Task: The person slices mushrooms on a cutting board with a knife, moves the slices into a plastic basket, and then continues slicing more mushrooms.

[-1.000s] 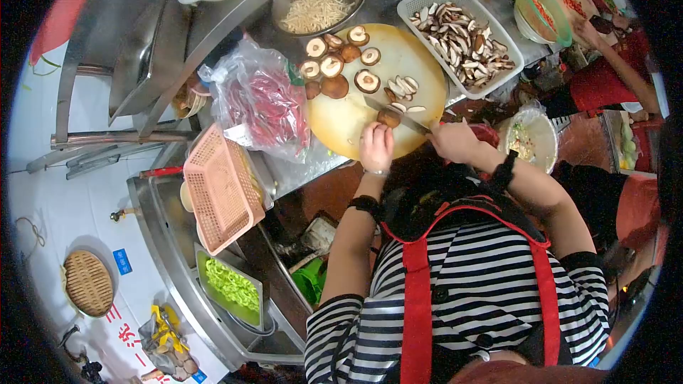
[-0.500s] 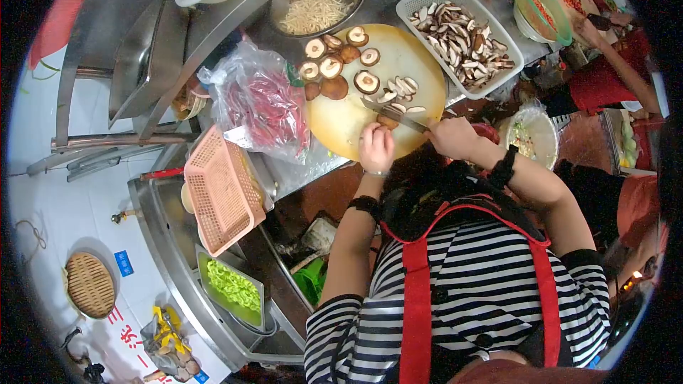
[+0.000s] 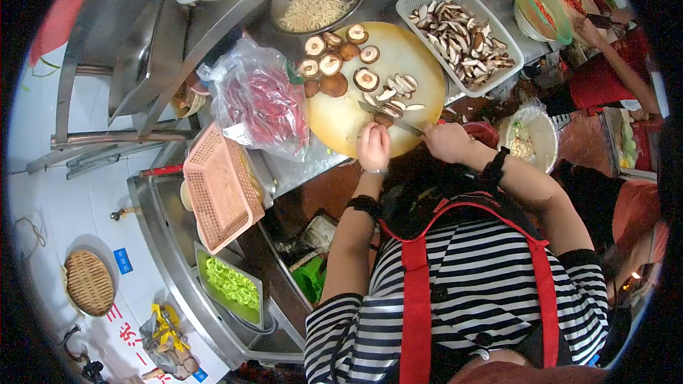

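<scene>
A knife (image 3: 407, 126) is gripped at its handle by my right hand (image 3: 448, 143), its blade pointing left over the round cutting board (image 3: 334, 121). The fingers of my left hand (image 3: 373, 146) are bent together against a brown mushroom (image 3: 383, 120) beside the blade, which they partly cover. White mushroom slices (image 3: 400, 87) lie just beyond the knife. Several whole mushrooms (image 3: 331, 65), some stem side up, sit at the board's far left.
A white basket (image 3: 462, 85) of sliced mushrooms stands right of the board. To the left are a plastic bag (image 3: 260, 103) and a pink basket (image 3: 222, 192). A metal bowl (image 3: 316, 11) stands beyond. A co-worker's arm (image 3: 626, 71) reaches in at right.
The mushroom under my left hand looks smaller, and more slices lie beside the blade. Both hands and the knife have shifted slightly.
</scene>
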The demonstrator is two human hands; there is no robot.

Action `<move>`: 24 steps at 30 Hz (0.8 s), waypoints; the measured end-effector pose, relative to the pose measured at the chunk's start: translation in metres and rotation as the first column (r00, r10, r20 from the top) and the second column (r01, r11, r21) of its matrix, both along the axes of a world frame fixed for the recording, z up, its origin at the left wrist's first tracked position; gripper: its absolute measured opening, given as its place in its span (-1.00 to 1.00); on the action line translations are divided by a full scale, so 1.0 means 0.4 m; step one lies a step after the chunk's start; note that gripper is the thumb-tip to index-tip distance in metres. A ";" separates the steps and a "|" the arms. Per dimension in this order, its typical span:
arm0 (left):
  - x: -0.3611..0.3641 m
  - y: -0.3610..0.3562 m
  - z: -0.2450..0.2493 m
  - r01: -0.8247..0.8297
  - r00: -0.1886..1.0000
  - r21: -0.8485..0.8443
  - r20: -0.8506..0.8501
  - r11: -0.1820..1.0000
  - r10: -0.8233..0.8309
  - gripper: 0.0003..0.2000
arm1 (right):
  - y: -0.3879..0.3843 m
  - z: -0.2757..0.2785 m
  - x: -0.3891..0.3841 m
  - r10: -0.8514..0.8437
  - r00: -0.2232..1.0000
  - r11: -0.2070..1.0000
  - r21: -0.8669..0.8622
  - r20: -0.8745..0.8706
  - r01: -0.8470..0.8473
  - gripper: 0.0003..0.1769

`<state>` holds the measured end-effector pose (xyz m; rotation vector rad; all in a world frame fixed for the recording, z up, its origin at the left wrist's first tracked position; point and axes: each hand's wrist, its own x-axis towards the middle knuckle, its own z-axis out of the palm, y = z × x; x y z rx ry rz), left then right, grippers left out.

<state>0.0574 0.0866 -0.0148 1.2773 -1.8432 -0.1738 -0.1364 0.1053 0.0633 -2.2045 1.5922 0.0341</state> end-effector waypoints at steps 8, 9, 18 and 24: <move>0.001 -0.001 -0.003 -0.039 0.999 0.002 -0.006 0.999 0.039 -0.93 | 0.002 0.020 -0.007 0.021 0.999 1.000 -0.011 0.026 -0.021 -0.76; 0.001 0.005 -0.005 -0.038 0.999 0.008 -0.006 0.999 0.038 -0.93 | 0.006 0.009 -0.001 0.019 0.999 1.000 -0.011 0.044 -0.018 -0.75; 0.013 0.016 0.008 -0.120 0.987 0.059 -0.101 0.991 0.126 -0.93 | 0.008 0.071 0.000 0.014 0.999 1.000 -0.018 0.042 -0.013 -0.72; -0.002 0.003 0.014 -0.174 0.982 0.065 0.084 0.983 0.168 -0.92 | -0.007 0.018 0.007 0.036 0.999 0.999 0.004 0.024 -0.036 -0.72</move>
